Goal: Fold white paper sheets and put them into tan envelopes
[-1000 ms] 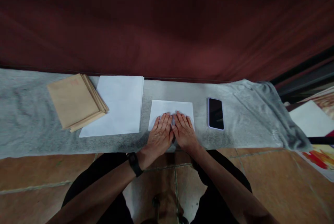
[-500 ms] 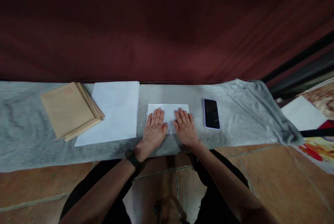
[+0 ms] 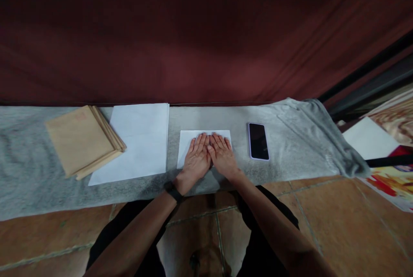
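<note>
A small white sheet of paper [image 3: 186, 144], likely folded though its edges are partly covered, lies on the grey cloth in front of me. My left hand [image 3: 197, 156] rests flat on its middle, fingers stretched away from me. Beside it my right hand [image 3: 222, 153] is also laid flat on the paper, and the two hands touch or nearly touch at the thumbs and index fingers. Neither hand grips anything. Most of the paper's centre and near edge is hidden under the palms.
Left of my hands lies a stack of larger white paper [image 3: 142, 139], with a pile of brown envelopes [image 3: 80, 139] overlapping its left side. A phone [image 3: 258, 141] with a dark screen lies to the right. The grey cloth [image 3: 297, 139] covers the narrow surface before a dark red curtain [image 3: 193, 70].
My hands have slid inward along the paper, from apart near its two sides to close together at its middle. The view has shifted slightly.
</note>
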Demonstrator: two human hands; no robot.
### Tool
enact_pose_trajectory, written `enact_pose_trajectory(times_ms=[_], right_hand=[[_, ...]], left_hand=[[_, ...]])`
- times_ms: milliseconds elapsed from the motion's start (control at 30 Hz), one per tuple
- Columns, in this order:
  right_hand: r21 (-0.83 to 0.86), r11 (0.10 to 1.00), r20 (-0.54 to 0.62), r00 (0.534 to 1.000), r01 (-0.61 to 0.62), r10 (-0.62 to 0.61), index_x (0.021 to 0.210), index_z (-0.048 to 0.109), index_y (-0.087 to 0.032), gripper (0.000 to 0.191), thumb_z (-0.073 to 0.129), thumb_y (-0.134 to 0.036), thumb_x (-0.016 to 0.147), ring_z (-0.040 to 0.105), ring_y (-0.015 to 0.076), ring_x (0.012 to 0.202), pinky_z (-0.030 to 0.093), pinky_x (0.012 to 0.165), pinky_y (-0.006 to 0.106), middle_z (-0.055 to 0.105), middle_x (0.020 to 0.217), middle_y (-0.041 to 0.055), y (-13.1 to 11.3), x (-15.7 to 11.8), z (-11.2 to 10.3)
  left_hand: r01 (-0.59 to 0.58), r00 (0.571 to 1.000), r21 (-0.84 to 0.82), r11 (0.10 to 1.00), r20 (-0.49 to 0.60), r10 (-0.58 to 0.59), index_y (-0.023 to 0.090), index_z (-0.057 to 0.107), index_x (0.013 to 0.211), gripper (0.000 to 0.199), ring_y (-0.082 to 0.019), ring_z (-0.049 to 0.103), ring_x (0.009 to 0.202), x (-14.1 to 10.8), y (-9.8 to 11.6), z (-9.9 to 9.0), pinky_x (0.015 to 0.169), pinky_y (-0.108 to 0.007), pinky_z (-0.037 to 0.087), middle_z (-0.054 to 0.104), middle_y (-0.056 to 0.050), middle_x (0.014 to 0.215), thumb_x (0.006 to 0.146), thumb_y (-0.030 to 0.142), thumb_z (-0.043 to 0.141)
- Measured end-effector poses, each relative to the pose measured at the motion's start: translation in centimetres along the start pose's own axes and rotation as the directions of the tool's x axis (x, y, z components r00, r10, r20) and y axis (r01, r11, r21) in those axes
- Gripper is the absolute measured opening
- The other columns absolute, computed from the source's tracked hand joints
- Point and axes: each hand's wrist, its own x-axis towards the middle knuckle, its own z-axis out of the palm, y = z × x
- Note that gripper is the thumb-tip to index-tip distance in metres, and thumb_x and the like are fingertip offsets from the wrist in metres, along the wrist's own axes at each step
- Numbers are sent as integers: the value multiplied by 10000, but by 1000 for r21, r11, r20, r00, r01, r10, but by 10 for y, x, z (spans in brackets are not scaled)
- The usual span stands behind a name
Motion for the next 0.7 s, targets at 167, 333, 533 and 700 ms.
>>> enact_pose_trajectory(times_ms=[167, 333, 533, 700], right_hand=[[-27, 999, -31, 999, -18, 17, 1580, 446, -139, 557, 253, -385, 1118, 344, 271, 1557, 220, 1292, 511, 384, 1670, 116, 2, 6, 3], [-45, 998, -62, 997, -38, 36, 1591, 430, -153, 560, 294, -413, 1114, 351, 299, 1553, 227, 1282, 532, 382, 1668, 117, 4, 9, 5], [-68, 995, -79, 995, -67, 62, 1596, 408, -113, 595, 338, -441, 1104, 361, 310, 1545, 239, 1275, 528, 369, 1669, 143, 8, 10, 7], [-71, 993, -136, 987, -95, 85, 1596, 387, -66, 625, 322, -451, 1108, 350, 314, 1549, 248, 1268, 521, 383, 1657, 178, 16, 6, 10]], left_hand=[[26, 1000, 5, 1000, 11, -26, 33, 335, 1595, 607, -256, 212, 1603, 6, -4, 0, 1306, -502, 214, 335, -173, 1685, 1018, 205, 259], [83, 996, 25, 996, 24, -84, 28, 346, 1594, 610, -265, 239, 1597, 13, -10, -4, 1310, -503, 195, 330, -179, 1683, 1025, 233, 267], [142, 990, 34, 989, -15, -141, 50, 338, 1604, 622, -269, 281, 1583, 15, -24, -4, 1300, -510, 210, 352, -174, 1671, 1027, 279, 293], [175, 983, 40, 984, -55, -173, 38, 346, 1601, 632, -281, 279, 1583, 10, -31, -5, 1302, -511, 206, 336, -188, 1673, 1023, 289, 305]])
